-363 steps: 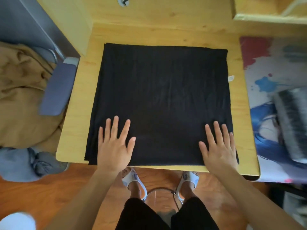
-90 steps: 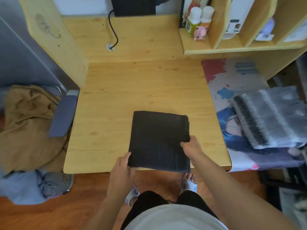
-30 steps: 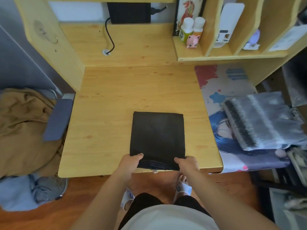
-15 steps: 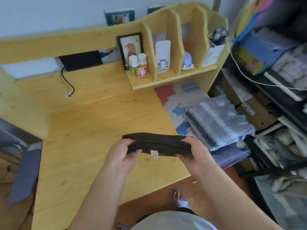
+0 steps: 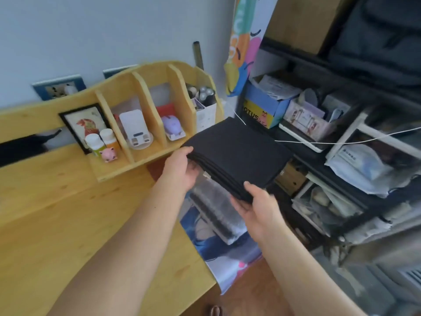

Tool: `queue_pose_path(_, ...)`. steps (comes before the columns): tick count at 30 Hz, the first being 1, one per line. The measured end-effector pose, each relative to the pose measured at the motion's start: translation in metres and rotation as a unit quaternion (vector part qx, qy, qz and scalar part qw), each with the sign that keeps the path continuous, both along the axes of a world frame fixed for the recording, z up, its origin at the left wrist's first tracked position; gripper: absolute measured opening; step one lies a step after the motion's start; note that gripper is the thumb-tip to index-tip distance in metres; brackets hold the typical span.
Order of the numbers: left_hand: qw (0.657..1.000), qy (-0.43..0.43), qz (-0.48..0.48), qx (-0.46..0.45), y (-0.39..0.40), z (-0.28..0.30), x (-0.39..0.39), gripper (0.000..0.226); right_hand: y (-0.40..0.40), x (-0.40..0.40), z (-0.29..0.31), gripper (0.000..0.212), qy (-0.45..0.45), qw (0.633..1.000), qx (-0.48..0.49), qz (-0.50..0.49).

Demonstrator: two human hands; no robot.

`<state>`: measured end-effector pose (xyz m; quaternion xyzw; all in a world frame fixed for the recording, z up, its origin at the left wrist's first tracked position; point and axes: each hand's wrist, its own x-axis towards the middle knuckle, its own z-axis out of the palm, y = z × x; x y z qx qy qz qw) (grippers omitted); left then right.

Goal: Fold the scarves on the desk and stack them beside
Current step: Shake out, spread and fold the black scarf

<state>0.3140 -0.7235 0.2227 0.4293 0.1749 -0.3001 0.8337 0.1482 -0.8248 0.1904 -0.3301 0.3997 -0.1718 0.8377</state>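
The folded black scarf (image 5: 239, 153) is in the air above the right end of the wooden desk (image 5: 68, 224), held flat. My left hand (image 5: 184, 167) grips its near left corner and my right hand (image 5: 257, 204) grips its near right corner, thumbs on top. Directly beneath it lies the folded grey striped scarf (image 5: 214, 208) on the printed desk mat (image 5: 227, 254); the black scarf and my hands hide most of it.
A wooden organiser (image 5: 141, 124) with bottles, a pink pig figure and a framed picture stands at the desk's back. A black rack (image 5: 341, 156) crammed with boxes and bags stands to the right. A white cable (image 5: 341, 140) stretches across the rack.
Both hands have lifted the folded black scarf off the desk and carried it to the right, over the grey striped scarf. My view has swung right toward the rack.
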Motion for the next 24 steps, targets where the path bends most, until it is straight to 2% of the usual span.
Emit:
queue_pose_path(2,0.996,0.026,-0.011,0.083,-0.015,-0.046,-0.002,0.007,-0.001,0.007,-0.049,0.02,0.072,0.996,0.045,0.042)
queue_pose_path(4,0.981,0.067,-0.062,0.173,-0.024,-0.092,-0.02,0.011,0.0,-0.001,-0.096,0.018,0.152,0.975,0.066,0.147)
queue_pose_path(6,0.966,0.119,-0.105,0.206,-0.029,-0.128,-0.042,0.018,-0.011,-0.024,-0.137,0.026,0.194,0.941,0.055,0.271)
queue_pose_path(7,0.962,0.139,-0.116,0.205,-0.032,-0.141,-0.05,0.024,-0.021,-0.035,-0.145,0.024,0.215,0.928,0.027,0.304)
queue_pose_path(9,0.957,0.162,-0.111,0.211,-0.036,-0.156,-0.057,0.03,-0.054,-0.047,-0.147,0.019,0.264,0.92,-0.04,0.287)
queue_pose_path(10,0.958,0.158,-0.102,0.215,-0.039,-0.157,-0.057,0.029,-0.074,-0.045,-0.14,0.024,0.299,0.912,-0.119,0.255)
queue_pose_path(12,0.959,0.159,-0.08,0.22,-0.044,-0.158,-0.059,0.029,-0.116,-0.031,-0.118,0.022,0.359,0.856,-0.326,0.176)
queue_pose_path(14,0.961,0.163,-0.064,0.215,-0.051,-0.156,-0.058,0.026,-0.155,-0.005,-0.103,0.013,0.36,0.804,-0.448,0.154)
queue_pose_path(15,0.96,0.158,-0.062,0.223,-0.055,-0.156,-0.058,0.023,-0.172,0.011,-0.104,0.019,0.356,0.779,-0.487,0.173)
queue_pose_path(17,0.958,0.154,-0.056,0.237,-0.063,-0.161,-0.058,0.019,-0.198,0.04,-0.112,0.042,0.371,0.72,-0.521,0.269)
queue_pose_path(19,0.963,0.143,-0.027,0.226,-0.072,-0.162,-0.059,0.009,-0.212,0.059,-0.122,0.054,0.393,0.679,-0.503,0.362)
queue_pose_path(22,0.968,0.111,-0.028,0.224,-0.082,-0.156,-0.06,0.007,-0.216,0.064,-0.127,0.047,0.402,0.659,-0.492,0.403)
queue_pose_path(24,0.963,0.095,-0.035,0.251,-0.078,-0.166,-0.06,0.016,-0.216,0.059,-0.127,0.043,0.398,0.67,-0.501,0.377)
